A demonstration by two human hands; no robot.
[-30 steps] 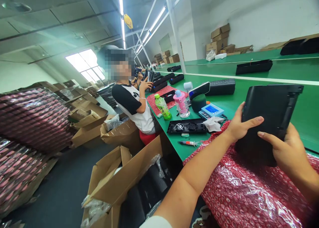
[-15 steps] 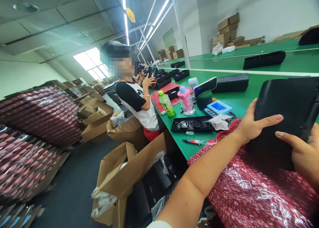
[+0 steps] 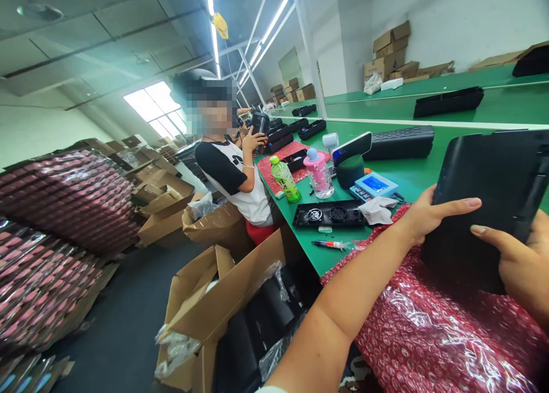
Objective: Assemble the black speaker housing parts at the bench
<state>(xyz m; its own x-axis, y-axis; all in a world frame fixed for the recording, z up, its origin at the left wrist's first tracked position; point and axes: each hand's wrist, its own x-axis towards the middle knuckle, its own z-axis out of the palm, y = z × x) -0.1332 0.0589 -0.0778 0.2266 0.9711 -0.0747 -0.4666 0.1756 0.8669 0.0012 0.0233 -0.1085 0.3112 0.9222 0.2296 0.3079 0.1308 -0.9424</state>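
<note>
My left hand (image 3: pixel 426 217) is closed on the left edge of a black plastic housing (image 3: pixel 476 175), its thumb lying across the face. At the lower right, my right hand (image 3: pixel 517 261) grips the same housing with its thumb pressed on the surface and the fingers partly hidden behind. The piece is held tilted above red bubble wrap (image 3: pixel 433 324) spread on the green table (image 3: pixel 412 181). Beyond my left hand lie a crumpled white tissue (image 3: pixel 378 210), a light blue device with a screen (image 3: pixel 374 186) and a black panel with two round openings (image 3: pixel 330 214).
A syringe (image 3: pixel 332 245) lies near the table edge. Behind it stand a green bottle (image 3: pixel 285 179), a pink-topped bottle (image 3: pixel 318 175) and a long black speaker (image 3: pixel 398 143). A co-worker (image 3: pixel 235 175) holds a black part. An open carton (image 3: pixel 231 301) of black pieces sits below left.
Both hands keep their hold on the housing, which has shifted very slightly left in view. The co-worker's black part is now more upright. The black piece on the far belt has slid slightly left.
</note>
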